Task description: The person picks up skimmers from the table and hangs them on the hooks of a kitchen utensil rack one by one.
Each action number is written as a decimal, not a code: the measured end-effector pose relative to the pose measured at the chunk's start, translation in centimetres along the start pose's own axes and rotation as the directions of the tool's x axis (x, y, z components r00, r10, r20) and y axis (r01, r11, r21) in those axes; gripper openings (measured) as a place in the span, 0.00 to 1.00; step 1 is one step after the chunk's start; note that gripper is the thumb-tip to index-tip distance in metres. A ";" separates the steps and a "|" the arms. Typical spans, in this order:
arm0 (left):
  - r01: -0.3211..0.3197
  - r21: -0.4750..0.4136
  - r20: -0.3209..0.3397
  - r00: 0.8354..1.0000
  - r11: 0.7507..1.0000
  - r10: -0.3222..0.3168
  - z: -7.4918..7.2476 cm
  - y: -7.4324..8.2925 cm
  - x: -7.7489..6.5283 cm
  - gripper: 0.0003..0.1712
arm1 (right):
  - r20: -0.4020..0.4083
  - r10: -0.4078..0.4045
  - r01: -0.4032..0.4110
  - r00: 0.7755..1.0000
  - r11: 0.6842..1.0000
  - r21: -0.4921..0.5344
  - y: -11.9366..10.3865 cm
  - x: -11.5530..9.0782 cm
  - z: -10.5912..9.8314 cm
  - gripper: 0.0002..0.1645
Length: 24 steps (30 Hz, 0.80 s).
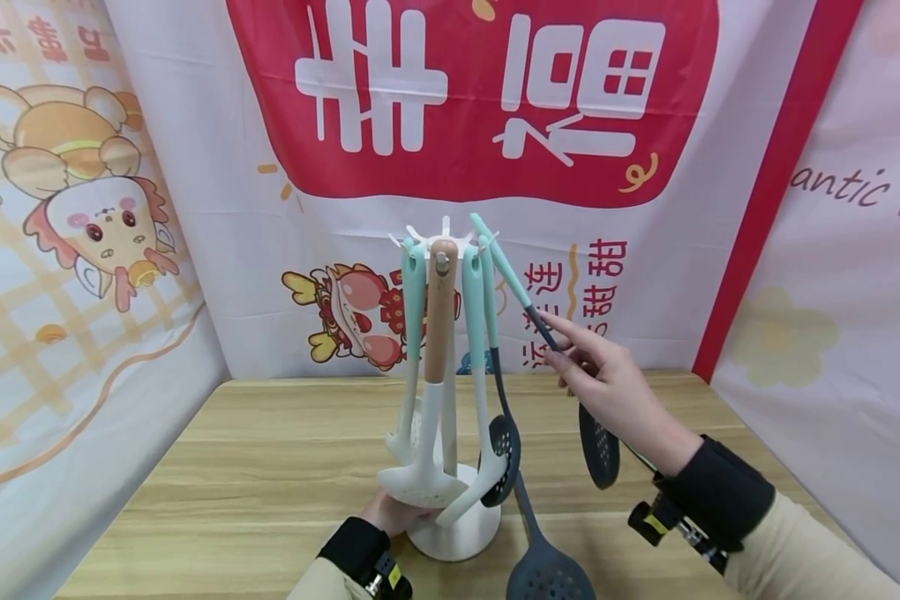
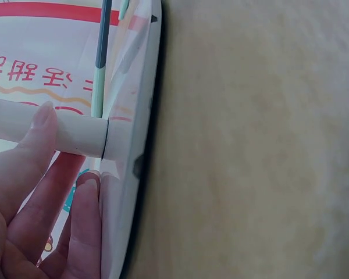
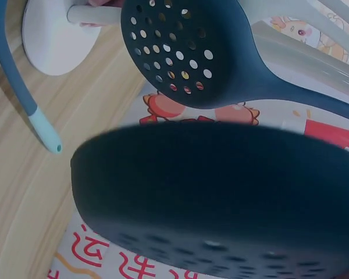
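Note:
A white rotating utensil rack (image 1: 461, 533) stands upright on a round base. My left hand (image 1: 392, 510) grips its pole (image 2: 75, 131) low down, thumb on one side and fingers on the other. To the right of the rack, my right hand (image 1: 615, 387) pinches the dark shaft of a skimmer with a mint handle (image 1: 512, 273). That handle slants up to the rack's hooks, its tip at the hook ring. The skimmer's perforated dark head (image 1: 598, 450) hangs below my hand, large and blurred in the right wrist view.
On the rack hang a second dark skimmer (image 1: 501, 462), a white ladle (image 1: 420, 485) with a tan handle, and several mint-handled white utensils. A dark slotted turner (image 1: 549, 575) lies on the wooden table (image 1: 270, 467) at the front. Printed cloth (image 1: 217, 208) surrounds the table.

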State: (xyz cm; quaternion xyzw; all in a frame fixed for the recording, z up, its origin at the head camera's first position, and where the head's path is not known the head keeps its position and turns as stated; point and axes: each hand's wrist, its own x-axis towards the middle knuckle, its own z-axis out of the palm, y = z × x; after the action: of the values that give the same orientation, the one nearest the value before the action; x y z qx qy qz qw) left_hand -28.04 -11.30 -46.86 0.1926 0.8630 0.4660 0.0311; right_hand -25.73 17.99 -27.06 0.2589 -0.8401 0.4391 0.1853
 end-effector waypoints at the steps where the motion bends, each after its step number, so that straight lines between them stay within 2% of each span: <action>1: -0.009 0.002 -0.003 1.000 1.000 0.009 0.0 0.0 0.0 0.13 | -0.003 -0.010 0.010 1.000 1.000 -0.010 0.0 0.0 0.0 0.31; 8: -0.022 0.017 -0.001 1.000 1.000 0.022 0.1 -0.2 0.1 0.13 | -0.028 -0.016 0.014 0.999 0.997 -0.081 -0.2 0.2 -0.2 0.32; 16: 0.004 0.025 0.031 1.000 1.000 -0.004 0.1 -0.1 0.3 0.12 | -0.029 -0.010 0.007 1.000 0.995 -0.095 -0.2 0.2 -0.4 0.33; 24: 0.012 0.030 0.016 1.000 0.999 -0.012 0.2 -0.2 0.2 0.13 | -0.038 -0.021 0.017 0.999 0.993 -0.116 -0.1 0.1 -0.2 0.34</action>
State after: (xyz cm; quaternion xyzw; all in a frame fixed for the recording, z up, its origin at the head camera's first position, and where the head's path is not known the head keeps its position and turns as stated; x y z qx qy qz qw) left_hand -28.28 -11.16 -47.15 0.1915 0.8708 0.4511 0.0379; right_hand -25.73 18.13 -26.86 0.2471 -0.8579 0.3927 0.2206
